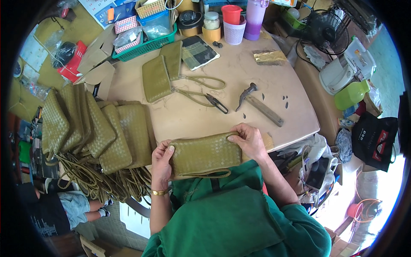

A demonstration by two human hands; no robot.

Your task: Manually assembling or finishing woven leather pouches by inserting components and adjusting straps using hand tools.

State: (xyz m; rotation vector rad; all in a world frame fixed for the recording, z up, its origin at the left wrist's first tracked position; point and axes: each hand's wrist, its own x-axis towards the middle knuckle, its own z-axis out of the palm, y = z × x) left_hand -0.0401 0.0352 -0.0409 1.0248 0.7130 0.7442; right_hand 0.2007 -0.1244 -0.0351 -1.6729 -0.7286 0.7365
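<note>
An olive-green woven-pattern wristlet pouch (206, 154) is stretched between my two hands at the table's front edge. My left hand (162, 159) pinches its left end, thumb on top. At the upper right corner, my right hand (249, 140) grips it between thumb and fingers. The pouch's strap (214, 174) hangs along its lower edge. Beyond it lie thread snips (217, 103) and a hammer (261, 106) with a wooden handle. Two more olive pouches (156, 79) with strap loops rest farther back, overlapping.
On the left, several stacked olive pouches (101, 128) overhang the edge with straps dangling. A green basket (147, 44), a dark notebook (198, 53), cups and a purple bottle (255, 19) stand at the back. A fan (327, 32) is at far right; another person (47, 210) is at lower left.
</note>
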